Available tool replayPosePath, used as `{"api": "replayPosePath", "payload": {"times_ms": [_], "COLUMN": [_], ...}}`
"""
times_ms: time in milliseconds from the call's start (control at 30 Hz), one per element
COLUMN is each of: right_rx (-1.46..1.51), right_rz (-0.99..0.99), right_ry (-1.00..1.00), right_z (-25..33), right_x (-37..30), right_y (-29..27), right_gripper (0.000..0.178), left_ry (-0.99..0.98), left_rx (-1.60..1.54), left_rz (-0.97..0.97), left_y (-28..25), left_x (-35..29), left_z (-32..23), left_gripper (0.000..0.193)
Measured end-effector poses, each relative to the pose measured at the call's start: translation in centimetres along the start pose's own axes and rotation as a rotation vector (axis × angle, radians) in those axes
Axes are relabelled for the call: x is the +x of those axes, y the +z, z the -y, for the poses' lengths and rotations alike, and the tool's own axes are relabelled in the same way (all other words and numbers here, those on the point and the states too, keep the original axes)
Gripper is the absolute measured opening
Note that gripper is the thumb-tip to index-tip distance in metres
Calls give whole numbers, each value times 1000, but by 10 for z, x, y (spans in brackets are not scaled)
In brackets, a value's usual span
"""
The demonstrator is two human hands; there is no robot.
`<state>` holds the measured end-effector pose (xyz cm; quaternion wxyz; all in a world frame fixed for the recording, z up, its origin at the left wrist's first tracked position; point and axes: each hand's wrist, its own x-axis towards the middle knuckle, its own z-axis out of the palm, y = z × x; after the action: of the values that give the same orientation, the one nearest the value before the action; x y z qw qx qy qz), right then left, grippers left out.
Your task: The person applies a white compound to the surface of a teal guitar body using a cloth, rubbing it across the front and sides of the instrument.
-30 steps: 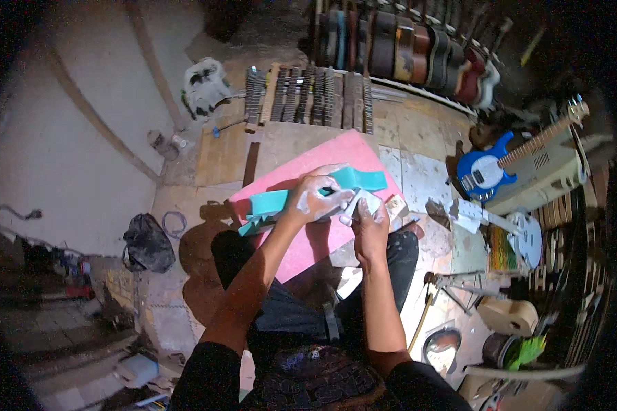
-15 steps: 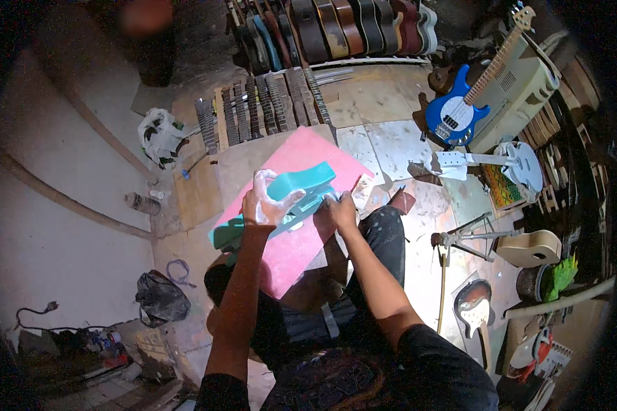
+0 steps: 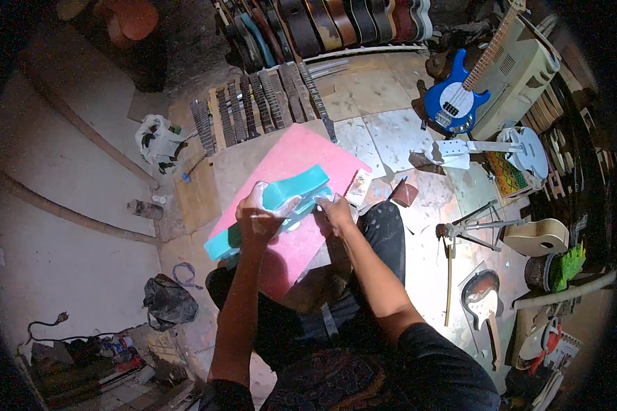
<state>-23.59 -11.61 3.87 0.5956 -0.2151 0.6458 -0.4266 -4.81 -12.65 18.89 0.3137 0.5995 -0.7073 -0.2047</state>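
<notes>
A teal solid guitar body (image 3: 296, 186) is tilted on edge over a pink board (image 3: 300, 255) at my lap. My left hand (image 3: 259, 215), dusted white, wraps over its near side with the thumb and fingers gripping it. My right hand (image 3: 336, 212) is closed at the body's right end, fingers pinched against the edge and cutaway. What lies between those fingers is too small to make out. Just beyond the right hand, a pale pad with a reddish serrated edge (image 3: 358, 188) lies at the board's right corner.
Several guitar necks (image 3: 253, 103) lie in a row ahead, with guitar bodies (image 3: 325, 27) racked behind. To the right are a blue bass guitar (image 3: 457, 103), a white guitar (image 3: 528, 152), a metal stand (image 3: 480, 231) and a sunburst body (image 3: 481, 294). A black bag (image 3: 168, 301) sits left.
The guitar body has shifted slightly left and down with my left hand, which has turned a little. My right hand has moved slightly left along the edge.
</notes>
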Motion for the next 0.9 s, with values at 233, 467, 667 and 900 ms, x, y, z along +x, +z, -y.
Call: {"api": "replayPosePath", "payload": {"times_ms": [233,467,667,900], "right_rx": [78,2,-313,213], "right_rz": [-71,-139,-289,156], "right_ry": [-231,-222,-416,178], "right_z": [-24,-18,-31,3], "right_x": [10,13,29,1], "right_y": [8,10,1,-1], "right_gripper": [34,27,29,21], "left_ry": [-130,-98,-12,27], "left_rx": [40,97,21,12], "left_rz": [86,79,-33,-62], "left_y": [-5,-7,4,-4], "left_x": [6,9,8,5], "left_z": [-8,-15,-12,-10], "left_gripper": [54,58,50,52]}}
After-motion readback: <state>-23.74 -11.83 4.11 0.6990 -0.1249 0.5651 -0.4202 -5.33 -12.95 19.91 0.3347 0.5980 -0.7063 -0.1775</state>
